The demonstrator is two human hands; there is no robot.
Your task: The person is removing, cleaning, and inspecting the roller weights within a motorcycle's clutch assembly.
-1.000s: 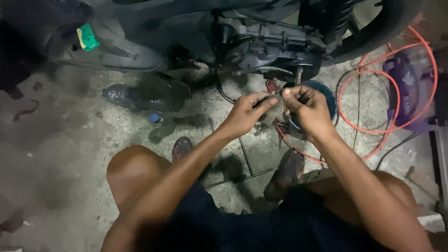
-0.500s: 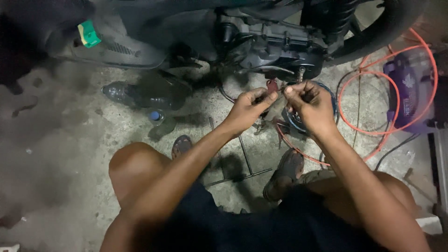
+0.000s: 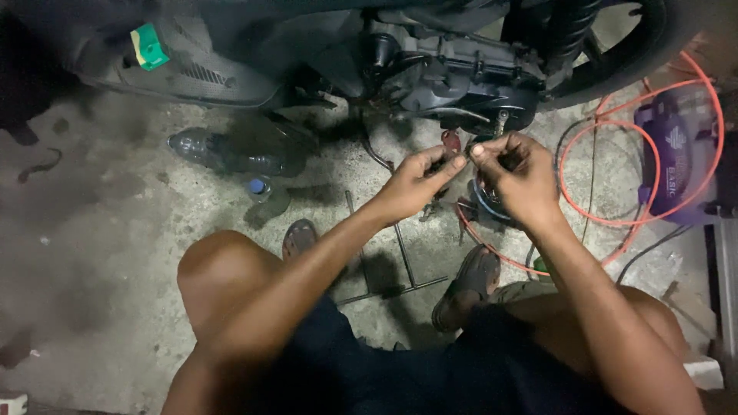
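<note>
Below the engine [image 3: 477, 84], both hands' fingers [image 3: 453, 163] pinch a small part [image 3: 469, 154].

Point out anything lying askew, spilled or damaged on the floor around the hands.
A clear plastic bottle lies on its side on the concrete floor by the scooter. An orange hose sprawls in loose loops beside the right hand. The left hand meets it fingertip to fingertip; no spill is visible.

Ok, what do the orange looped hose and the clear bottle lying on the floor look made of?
Orange looped hose: likely flexible rubber or plastic, matte; it curls in loose coils. Clear bottle: looks like thin see-through plastic, glossy, with highlights on its ribs.
</note>
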